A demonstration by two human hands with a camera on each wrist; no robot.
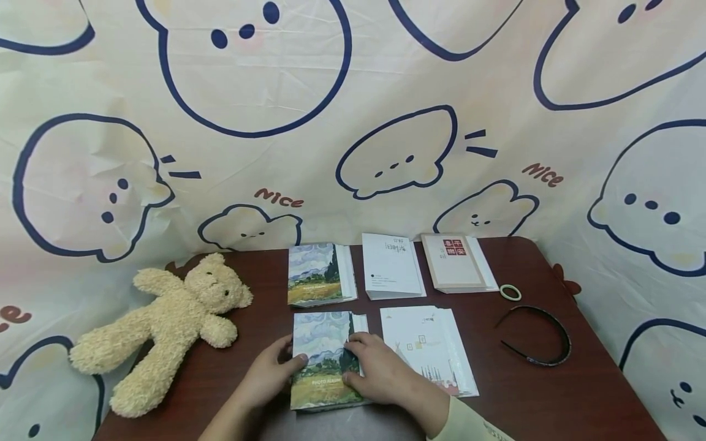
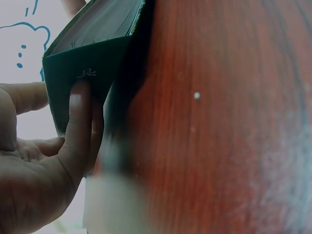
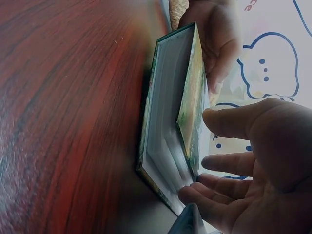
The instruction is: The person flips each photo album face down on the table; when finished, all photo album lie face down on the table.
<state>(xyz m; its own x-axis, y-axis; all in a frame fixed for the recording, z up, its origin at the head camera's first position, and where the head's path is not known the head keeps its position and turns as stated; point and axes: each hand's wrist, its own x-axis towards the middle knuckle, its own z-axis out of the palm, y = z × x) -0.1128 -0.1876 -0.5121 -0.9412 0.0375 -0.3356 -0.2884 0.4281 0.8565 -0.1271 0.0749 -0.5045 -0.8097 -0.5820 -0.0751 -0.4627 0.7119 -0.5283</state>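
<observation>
In the head view a photo album [image 1: 320,340] with a painted landscape cover lies near the front of the table. My left hand [image 1: 267,372] holds its left side, thumb on the cover's edge. The left wrist view shows fingers against the dark green spine [image 2: 105,56]. My right hand [image 1: 386,370] grips the opposite side, with thumb and fingertips at the cover's right edge. In the right wrist view the page block [image 3: 163,102] shows between the covers, and the front cover [image 3: 190,107] stands slightly away from the pages.
A white album [image 1: 416,340] lies right of the held one. Behind are another landscape album [image 1: 314,275], a white album [image 1: 388,266] and a beige one [image 1: 452,269]. A teddy bear [image 1: 176,324] lies left; a ring [image 1: 510,293] and a headband [image 1: 565,337] lie right.
</observation>
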